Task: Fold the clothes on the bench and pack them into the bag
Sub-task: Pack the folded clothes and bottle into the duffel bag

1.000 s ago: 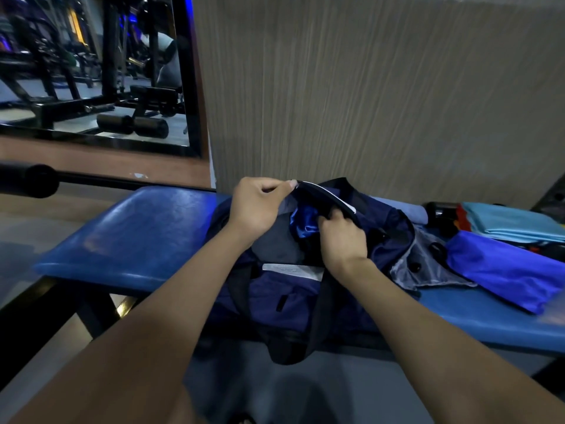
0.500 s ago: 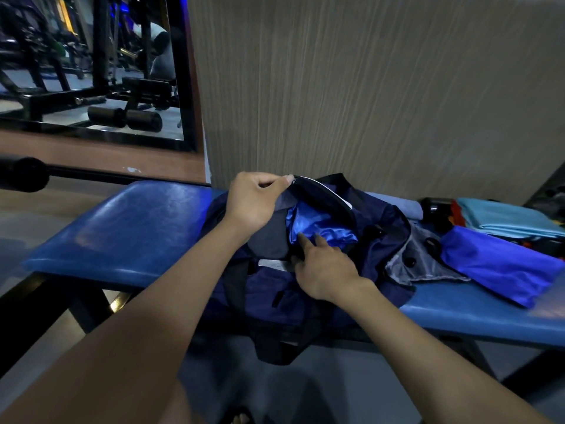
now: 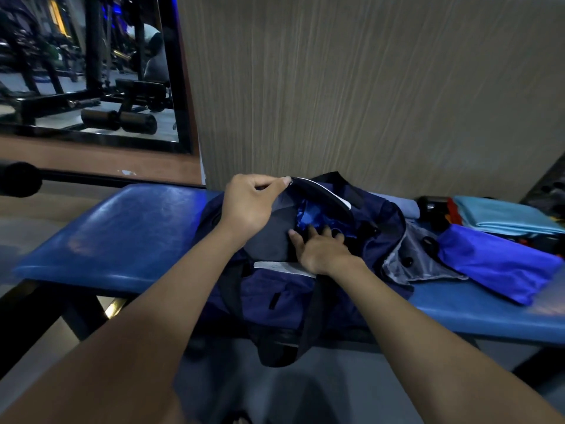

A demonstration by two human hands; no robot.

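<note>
A navy duffel bag (image 3: 275, 295) sits on the blue padded bench (image 3: 122, 228), its straps hanging over the front edge. My left hand (image 3: 247, 206) pinches the bag's top flap (image 3: 321, 191) and holds it up. My right hand (image 3: 321, 249) lies at the opening with straight fingers pressing on a shiny blue garment (image 3: 315, 215) inside. To the right on the bench lie a folded blue cloth (image 3: 498, 264) and a folded light-blue cloth (image 3: 504, 215).
A grey pouch with black buttons (image 3: 412, 261) spreads from the bag's right end. Dark items with red parts (image 3: 440, 209) sit behind the cloths. A wood-grain wall (image 3: 367, 87) backs the bench. At the left a mirror (image 3: 85, 65) shows gym machines.
My right hand came out from under the flap, moved down and now presses flat on the blue garment in the opening. My left hand keeps holding the flap up.
</note>
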